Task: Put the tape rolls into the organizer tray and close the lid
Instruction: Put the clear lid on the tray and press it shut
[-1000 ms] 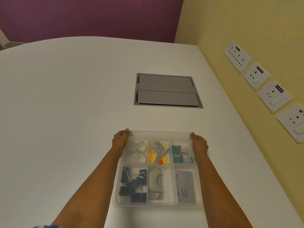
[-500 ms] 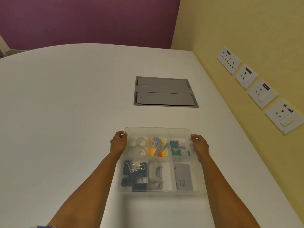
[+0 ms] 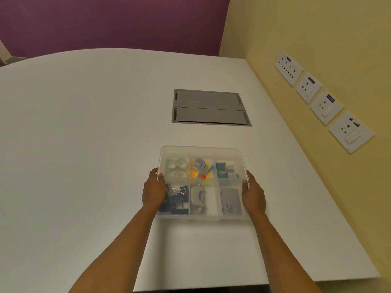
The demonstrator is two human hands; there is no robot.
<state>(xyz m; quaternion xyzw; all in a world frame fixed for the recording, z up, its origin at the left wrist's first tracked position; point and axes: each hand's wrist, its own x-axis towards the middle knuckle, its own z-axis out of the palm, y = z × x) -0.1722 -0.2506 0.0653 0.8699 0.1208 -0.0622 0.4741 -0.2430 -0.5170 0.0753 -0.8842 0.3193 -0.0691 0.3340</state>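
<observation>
A clear organizer tray [image 3: 203, 215] sits on the white table in front of me. Clear tape rolls [image 3: 177, 167] lie in its far-left compartment. A translucent lid [image 3: 201, 150] hangs over the tray's far half, blurring what lies beneath. My left hand [image 3: 154, 190] grips the lid's near-left corner and my right hand [image 3: 253, 193] grips its near-right corner, thumbs on top. The near compartments are uncovered and hold black binder clips [image 3: 176, 200], a grey stapler [image 3: 198, 198] and a grey card box [image 3: 231, 200].
A grey cable hatch [image 3: 209, 107] is set flush in the table beyond the tray. The yellow wall with several white socket plates [image 3: 325, 106] runs along the table's right edge. The table's near edge is close below my forearms.
The translucent lid has come over the tray's far half. Both hands moved from the tray's far corners toward me to mid-length, still holding the lid. The camera view shifted slightly.
</observation>
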